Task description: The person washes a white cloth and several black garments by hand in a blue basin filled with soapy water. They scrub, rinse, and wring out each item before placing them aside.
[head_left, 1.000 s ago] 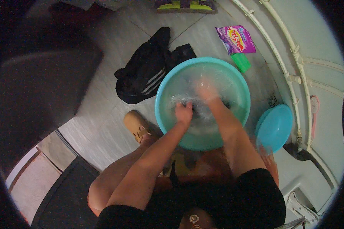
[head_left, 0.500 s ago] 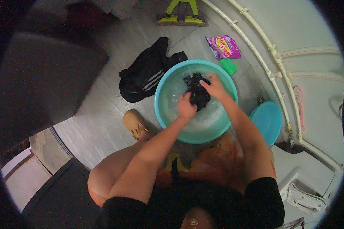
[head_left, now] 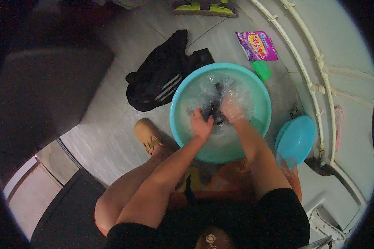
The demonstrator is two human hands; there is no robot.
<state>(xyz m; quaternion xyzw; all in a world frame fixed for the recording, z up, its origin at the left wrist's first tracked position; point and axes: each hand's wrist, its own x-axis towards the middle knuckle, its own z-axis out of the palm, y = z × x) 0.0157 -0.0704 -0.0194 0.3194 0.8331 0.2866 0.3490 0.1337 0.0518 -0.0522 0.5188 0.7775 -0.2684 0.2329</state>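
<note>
A turquoise basin [head_left: 178, 128] of foamy water stands on the floor in front of me. Wet black cloth [head_left: 214, 106] lies partly under the surface at its middle; its kind is hidden by water and foam. My left hand [head_left: 201, 125] is curled at the near left edge of the cloth, gripping it between fingers and thumb. On the cloth's right side, my right hand [head_left: 232, 110] is down in the splashing water, its fingers smeared by motion.
Left of the basin lies a black garment with white stripes [head_left: 160, 79]. A purple packet [head_left: 259, 46] and a green block [head_left: 261, 70] lie beyond its right rim. Smaller blue basins [head_left: 297, 139] stand to the right, near white wall pipes [head_left: 307, 74]. My tan clog [head_left: 147, 133] is close by.
My right hand has gone down into the water, and the black cloth has sunk lower with it. Splashes and foam have spread. The view has shifted slightly.
</note>
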